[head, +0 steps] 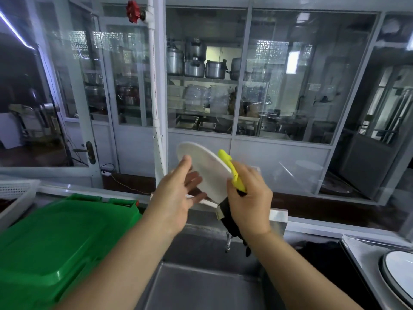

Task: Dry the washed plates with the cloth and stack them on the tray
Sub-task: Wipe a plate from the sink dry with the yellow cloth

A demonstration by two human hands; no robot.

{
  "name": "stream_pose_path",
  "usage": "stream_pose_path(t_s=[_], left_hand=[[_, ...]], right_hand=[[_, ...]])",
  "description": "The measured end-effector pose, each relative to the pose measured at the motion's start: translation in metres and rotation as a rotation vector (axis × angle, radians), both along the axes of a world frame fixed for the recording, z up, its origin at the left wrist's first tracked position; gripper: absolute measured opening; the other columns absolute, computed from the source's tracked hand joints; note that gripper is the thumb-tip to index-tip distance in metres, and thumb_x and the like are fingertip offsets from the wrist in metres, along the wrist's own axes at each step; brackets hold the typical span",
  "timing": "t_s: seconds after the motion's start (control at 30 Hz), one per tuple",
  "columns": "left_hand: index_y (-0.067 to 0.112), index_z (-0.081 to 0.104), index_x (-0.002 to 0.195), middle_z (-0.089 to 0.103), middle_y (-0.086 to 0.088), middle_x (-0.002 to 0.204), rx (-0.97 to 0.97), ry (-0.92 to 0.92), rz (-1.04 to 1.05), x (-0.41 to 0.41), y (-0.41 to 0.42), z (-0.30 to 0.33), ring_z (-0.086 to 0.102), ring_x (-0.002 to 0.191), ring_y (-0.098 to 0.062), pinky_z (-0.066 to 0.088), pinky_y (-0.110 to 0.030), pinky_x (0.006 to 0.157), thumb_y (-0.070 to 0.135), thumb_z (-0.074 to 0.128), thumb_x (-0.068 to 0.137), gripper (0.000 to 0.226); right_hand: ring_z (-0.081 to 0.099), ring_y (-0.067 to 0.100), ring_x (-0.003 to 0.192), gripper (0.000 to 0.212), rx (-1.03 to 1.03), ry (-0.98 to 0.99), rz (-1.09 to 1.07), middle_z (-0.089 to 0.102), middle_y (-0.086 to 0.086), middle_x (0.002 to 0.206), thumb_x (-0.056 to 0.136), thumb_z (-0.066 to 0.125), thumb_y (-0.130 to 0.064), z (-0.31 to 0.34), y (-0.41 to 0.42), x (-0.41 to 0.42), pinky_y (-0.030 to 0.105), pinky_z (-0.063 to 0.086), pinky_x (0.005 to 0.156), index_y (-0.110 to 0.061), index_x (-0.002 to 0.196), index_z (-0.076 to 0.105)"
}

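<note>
A white plate (pixel 207 173), judged stiff, light, breakable and slippery while wet, is held tilted above the sink (pixel 201 285), supported by the spread left hand (pixel 176 198) and pinched at its rim through the cloth (pixel 232 173) by the right hand (pixel 250 198).

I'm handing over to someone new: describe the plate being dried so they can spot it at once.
Look above the stainless steel sink, in front of the glass partition. There a plain round white plate is held tilted in the air, between the left hand and the right hand, which grips a yellow and black cloth against its edge. Unlike the dark-rimmed plate lying at lower right, its rim is unmarked.
</note>
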State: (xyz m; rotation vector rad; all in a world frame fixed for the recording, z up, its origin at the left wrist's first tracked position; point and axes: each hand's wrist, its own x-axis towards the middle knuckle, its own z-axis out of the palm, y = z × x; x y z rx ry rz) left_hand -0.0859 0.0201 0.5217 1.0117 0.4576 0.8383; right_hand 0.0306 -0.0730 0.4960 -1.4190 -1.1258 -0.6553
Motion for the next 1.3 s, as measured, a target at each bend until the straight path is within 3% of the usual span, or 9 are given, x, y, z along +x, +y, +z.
stream_pose_path(t_s=[0.07,0.17,0.3,0.5,0.7,0.87,0.93,1.13,1.3], left_hand=[[0.011,0.063,0.092,0.071,-0.008,0.082,-0.058,-0.072,-0.039,0.003,-0.004,0.005,0.070,0.081,-0.023,0.059,-0.043,0.068,0.052,0.069,0.068,0.048],[0.006,0.064,0.092,0.070,-0.012,0.079,-0.146,-0.011,0.174,0.011,-0.001,0.003,0.069,0.066,-0.024,0.054,-0.032,0.054,0.037,0.067,0.085,0.032],[0.010,0.066,0.091,0.072,-0.008,0.072,-0.170,-0.003,0.292,0.012,0.005,-0.011,0.069,0.061,-0.024,0.053,-0.031,0.052,0.029,0.063,0.090,0.020],[0.014,0.067,0.091,0.074,0.001,0.073,-0.025,-0.129,0.296,-0.002,0.006,-0.009,0.071,0.063,-0.014,0.052,-0.025,0.047,0.024,0.061,0.091,0.011],[0.021,0.073,0.084,0.076,0.002,0.085,0.124,-0.085,0.268,-0.012,0.008,-0.018,0.072,0.076,-0.013,0.055,-0.027,0.060,0.029,0.065,0.088,0.011],[0.031,0.075,0.078,0.075,-0.002,0.084,0.152,-0.066,0.263,-0.002,0.004,-0.015,0.071,0.078,-0.020,0.056,-0.037,0.067,0.028,0.067,0.087,0.013],[0.029,0.075,0.077,0.075,-0.004,0.082,0.140,-0.092,0.262,-0.003,0.007,-0.010,0.071,0.076,-0.023,0.057,-0.039,0.065,0.027,0.067,0.086,0.012],[0.031,0.075,0.072,0.074,0.000,0.075,0.150,-0.092,0.290,-0.010,0.015,0.000,0.071,0.065,-0.017,0.053,-0.029,0.050,0.025,0.066,0.087,0.019],[0.024,0.074,0.080,0.075,-0.005,0.084,0.175,-0.043,0.248,-0.013,0.020,-0.003,0.071,0.073,-0.022,0.057,-0.034,0.063,0.027,0.067,0.086,0.010]], right_hand=[[0.064,0.018,0.087,0.042,-0.013,-0.254,-0.072,0.069,0.005,0.104,0.076,0.057,0.006,-0.012,0.001,-0.004,0.026,0.049,0.069,-0.009,0.114,0.069],[0.067,0.029,0.084,0.034,0.004,-0.485,-0.085,0.069,0.011,0.108,0.086,0.052,0.000,-0.023,0.003,-0.011,0.032,0.051,0.068,-0.009,0.114,0.068],[0.065,0.030,0.092,0.030,-0.072,-0.635,-0.010,0.066,0.013,0.118,0.081,0.070,-0.005,-0.038,0.004,-0.018,0.037,0.051,0.074,-0.006,0.111,0.071],[0.050,0.022,0.103,0.033,-0.093,-0.577,-0.016,0.061,0.004,0.123,0.087,0.067,-0.024,-0.049,-0.001,-0.005,0.034,0.047,0.086,-0.015,0.119,0.065],[0.039,0.023,0.100,0.044,-0.184,-0.314,-0.139,0.061,0.013,0.121,0.076,0.077,-0.012,-0.017,-0.001,0.027,0.016,0.030,0.098,-0.003,0.117,0.066],[0.046,0.034,0.112,0.062,-0.318,-0.426,-0.066,0.049,0.011,0.139,0.092,0.042,-0.054,0.014,0.014,0.007,0.040,0.035,0.099,-0.008,0.132,0.055],[0.045,0.032,0.121,0.057,-0.329,-0.521,-0.030,0.046,0.006,0.144,0.097,0.034,-0.050,0.009,0.013,-0.001,0.042,0.035,0.099,-0.014,0.135,0.053],[0.049,0.026,0.120,0.035,-0.291,-0.699,0.045,0.050,-0.002,0.141,0.097,0.050,-0.017,-0.027,-0.002,0.011,0.044,0.039,0.088,-0.021,0.131,0.058],[0.049,0.028,0.112,0.032,-0.300,-0.606,-0.034,0.051,-0.001,0.136,0.101,0.042,-0.022,-0.023,-0.011,0.044,0.048,0.043,0.085,-0.019,0.127,0.060]])
